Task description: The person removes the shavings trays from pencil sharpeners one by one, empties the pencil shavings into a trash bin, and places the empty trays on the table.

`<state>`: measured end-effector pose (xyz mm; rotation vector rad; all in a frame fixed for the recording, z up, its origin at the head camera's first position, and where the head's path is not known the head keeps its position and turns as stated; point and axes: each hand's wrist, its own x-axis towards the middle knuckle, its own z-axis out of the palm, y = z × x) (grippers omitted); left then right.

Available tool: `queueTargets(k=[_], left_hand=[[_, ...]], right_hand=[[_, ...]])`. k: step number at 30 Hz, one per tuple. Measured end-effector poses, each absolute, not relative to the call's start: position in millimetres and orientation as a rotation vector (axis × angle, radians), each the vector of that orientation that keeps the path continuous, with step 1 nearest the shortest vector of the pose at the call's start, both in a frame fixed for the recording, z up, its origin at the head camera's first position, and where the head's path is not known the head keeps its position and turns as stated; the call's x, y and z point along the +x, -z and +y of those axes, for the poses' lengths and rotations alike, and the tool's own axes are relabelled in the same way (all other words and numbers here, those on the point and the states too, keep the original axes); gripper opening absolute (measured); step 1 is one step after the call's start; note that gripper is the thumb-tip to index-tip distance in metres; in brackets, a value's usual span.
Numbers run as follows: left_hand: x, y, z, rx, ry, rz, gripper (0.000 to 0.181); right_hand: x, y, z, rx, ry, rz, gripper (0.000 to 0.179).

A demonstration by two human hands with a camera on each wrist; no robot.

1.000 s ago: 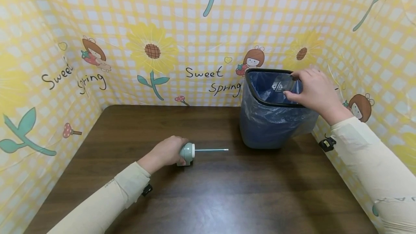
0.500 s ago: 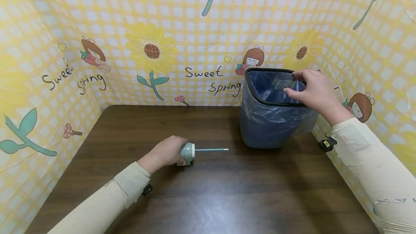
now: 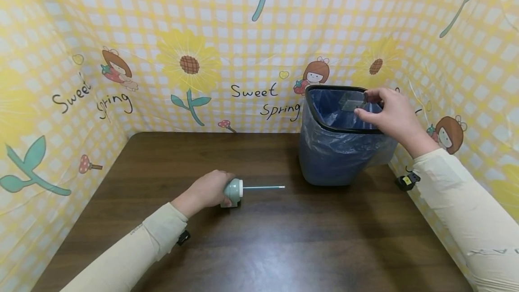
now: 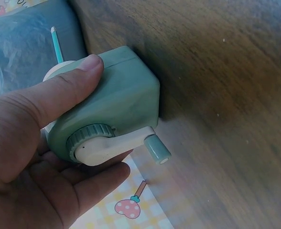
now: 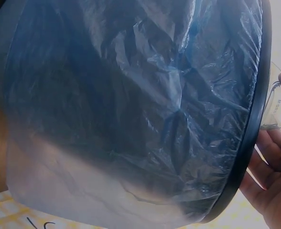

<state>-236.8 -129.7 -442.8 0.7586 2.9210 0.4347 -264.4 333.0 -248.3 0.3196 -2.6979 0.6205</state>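
Observation:
My left hand (image 3: 204, 189) grips a green hand-crank pencil sharpener (image 3: 234, 188) on the wooden table. Out of its white front a light-blue pencil (image 3: 263, 187) points right, towards the bin. In the left wrist view the thumb lies over the sharpener's body, and the white crank (image 4: 114, 147) with its green knob is free of the fingers. My right hand (image 3: 391, 114) pinches a small clear plastic container (image 3: 352, 102) over the mouth of a blue waste bin (image 3: 332, 161). What the container holds cannot be made out. In the right wrist view the bin liner (image 5: 131, 95) hides much of the scene.
The bin has a black rim (image 3: 324, 124) and a clear liner folded over its outside. It stands at the back right of the dark wooden table (image 3: 259, 233). Yellow checked cloth (image 3: 243, 48) surrounds the table at the back and sides.
The clear container has tilted in my right hand, and its white markings no longer show. That hand has barely shifted. My left hand, the sharpener and the pencil stay put.

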Motion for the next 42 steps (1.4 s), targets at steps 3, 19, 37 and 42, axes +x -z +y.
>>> queueTargets(k=[3,19,37,42], left_hand=[[-237,442,-130,0.765,-0.432,2.922,0.074],[-236,440,-131,0.773,-0.429,2.911,0.074],[-238,442,-131,0.797,-0.424,2.914,0.072],[-239,442,-131,0.807,-0.428,2.913,0.071]], right_hand=[[-265,249,333,0.314,-0.647,-2.695,0.067],[-257,248,323,0.305,-0.801,-2.718,0.072],[-257,250,311,0.333,-0.917,-2.683,0.066],[-256,249,307,0.334,-0.912,-2.695,0.066]])
